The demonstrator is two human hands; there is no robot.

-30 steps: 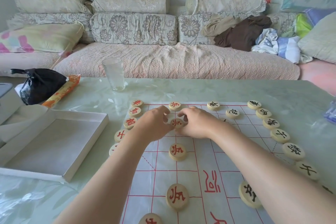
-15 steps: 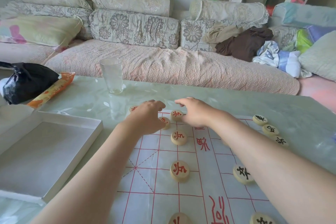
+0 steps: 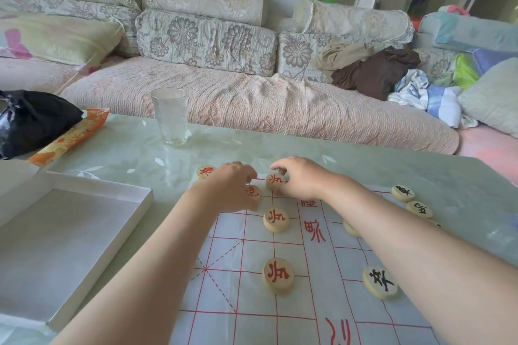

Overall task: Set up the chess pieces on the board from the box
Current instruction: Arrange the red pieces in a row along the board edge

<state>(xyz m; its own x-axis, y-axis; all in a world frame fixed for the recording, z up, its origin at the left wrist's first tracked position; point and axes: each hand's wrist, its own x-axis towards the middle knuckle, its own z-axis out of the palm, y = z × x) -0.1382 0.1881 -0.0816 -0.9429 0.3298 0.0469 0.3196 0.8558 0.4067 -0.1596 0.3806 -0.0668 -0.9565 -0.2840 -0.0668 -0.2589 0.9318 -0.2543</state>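
The white box (image 3: 70, 246) is set at the near left of the table. At the paper chessboard's (image 3: 308, 302) far edge, a red cannon piece (image 3: 254, 194) is pinched by the curled left hand (image 3: 229, 190). Just right of it, a red soldier piece (image 3: 276, 180) is gripped by the curled right hand (image 3: 300, 179).

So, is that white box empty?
Empty, as far as shows: the white box lies open, with only its bare grey bottom visible. Its left side runs out of frame.
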